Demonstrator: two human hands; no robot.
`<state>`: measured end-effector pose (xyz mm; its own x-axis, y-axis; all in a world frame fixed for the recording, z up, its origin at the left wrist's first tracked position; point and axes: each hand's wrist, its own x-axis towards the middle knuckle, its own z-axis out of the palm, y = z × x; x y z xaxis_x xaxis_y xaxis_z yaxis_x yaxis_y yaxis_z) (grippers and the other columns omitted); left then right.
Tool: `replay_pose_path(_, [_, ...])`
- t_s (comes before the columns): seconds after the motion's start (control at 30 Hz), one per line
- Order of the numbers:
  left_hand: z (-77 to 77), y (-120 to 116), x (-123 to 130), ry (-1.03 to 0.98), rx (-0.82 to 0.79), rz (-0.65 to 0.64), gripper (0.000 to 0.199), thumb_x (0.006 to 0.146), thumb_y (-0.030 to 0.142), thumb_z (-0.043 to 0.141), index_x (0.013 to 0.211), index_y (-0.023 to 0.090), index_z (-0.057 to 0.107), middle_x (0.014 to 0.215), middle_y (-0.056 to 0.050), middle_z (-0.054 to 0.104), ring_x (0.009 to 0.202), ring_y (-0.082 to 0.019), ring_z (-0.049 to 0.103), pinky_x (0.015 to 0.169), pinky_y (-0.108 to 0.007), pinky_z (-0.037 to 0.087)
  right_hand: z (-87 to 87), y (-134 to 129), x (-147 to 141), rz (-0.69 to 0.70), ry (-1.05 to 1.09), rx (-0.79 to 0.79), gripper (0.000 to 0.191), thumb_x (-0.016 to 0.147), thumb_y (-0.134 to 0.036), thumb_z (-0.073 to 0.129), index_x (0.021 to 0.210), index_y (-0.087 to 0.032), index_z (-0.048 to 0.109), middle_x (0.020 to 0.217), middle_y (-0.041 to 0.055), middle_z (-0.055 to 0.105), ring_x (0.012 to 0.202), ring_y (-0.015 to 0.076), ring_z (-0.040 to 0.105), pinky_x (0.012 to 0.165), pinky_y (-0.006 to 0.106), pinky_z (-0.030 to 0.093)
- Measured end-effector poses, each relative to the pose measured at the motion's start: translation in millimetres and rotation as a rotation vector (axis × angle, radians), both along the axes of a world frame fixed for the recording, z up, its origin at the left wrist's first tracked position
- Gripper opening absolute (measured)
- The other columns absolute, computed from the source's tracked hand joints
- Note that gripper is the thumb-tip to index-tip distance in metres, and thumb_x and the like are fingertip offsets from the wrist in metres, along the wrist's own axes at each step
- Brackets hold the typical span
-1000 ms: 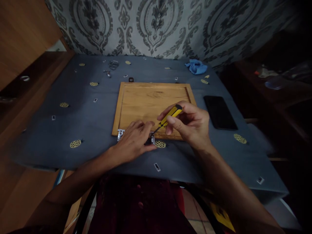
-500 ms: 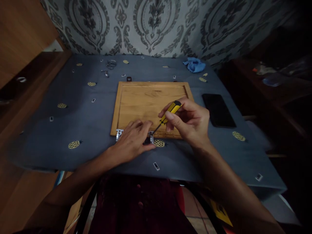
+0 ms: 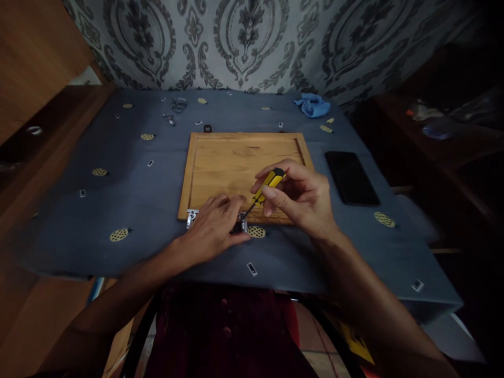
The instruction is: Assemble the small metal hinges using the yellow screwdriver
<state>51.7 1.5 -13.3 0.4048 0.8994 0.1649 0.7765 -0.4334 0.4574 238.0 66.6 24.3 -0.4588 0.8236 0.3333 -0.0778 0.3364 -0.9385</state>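
Observation:
A shallow wooden box or framed panel (image 3: 240,168) lies on the cloth-covered table. Along its near edge sits a dark handle with chrome ends (image 3: 244,226), and a second chrome fitting (image 3: 191,216) shows at its left. My left hand (image 3: 212,223) is closed over the handle's middle, pressing it to the wood and hiding much of it. Between the thumb and fingers of my right hand (image 3: 307,197) is a yellow and black screwdriver (image 3: 271,182). It slants down to the left, with its tip at the right chrome end; any screw there is too small to make out.
Right of the panel lies a black phone (image 3: 352,178). A crumpled blue cloth (image 3: 314,106) is at the back right. Small metal parts (image 3: 170,119) and a clear coiled item (image 3: 179,105) lie at the back left. A dark latch (image 3: 207,128) shows at the panel's far edge.
My right hand and the screwdriver handle have shifted slightly left and down, the tip staying at the chrome end. My left hand keeps its place on the handle.

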Motion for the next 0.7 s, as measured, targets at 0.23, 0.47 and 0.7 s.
replay_pose_path(0.23, [-2.5,-0.1,0.3,0.006,0.014,-0.008,0.055,0.085,0.037,0.08,0.125,0.019,0.046,0.117,-0.01,0.069,0.114,-0.034,0.063,0.094,-0.046,0.051,1.0,-1.0,1.0,0.095,0.003,-0.05,0.031,0.088,-0.044,0.078,0.105,-0.019,0.074,0.075,-0.0007,0.07,0.052,0.0085,0.065,0.051,0.021,0.056])
replay_pose_path(0.47, [-1.2,0.7,0.6,0.04,0.002,-0.008,0.067,0.085,0.037,0.081,0.134,0.017,0.04,0.118,-0.013,0.07,0.116,-0.035,0.063,0.096,-0.05,0.05,0.4,-2.8,-3.9,0.098,0.058,-0.088,0.028,0.087,-0.042,0.079,0.09,-0.021,0.061,0.071,-0.0035,0.068,0.047,0.0071,0.063,0.046,0.018,0.053])
replay_pose_path(0.7, [-3.1,0.9,-0.1,0.017,0.018,-0.005,0.064,0.084,0.038,0.081,0.131,0.02,0.041,0.119,-0.011,0.069,0.115,-0.034,0.064,0.095,-0.049,0.051,1.2,-3.8,-2.8,0.106,0.063,-0.102,0.024,0.087,-0.036,0.079,0.096,-0.021,0.063,0.078,-0.0029,0.07,0.047,0.0071,0.062,0.044,0.019,0.05])
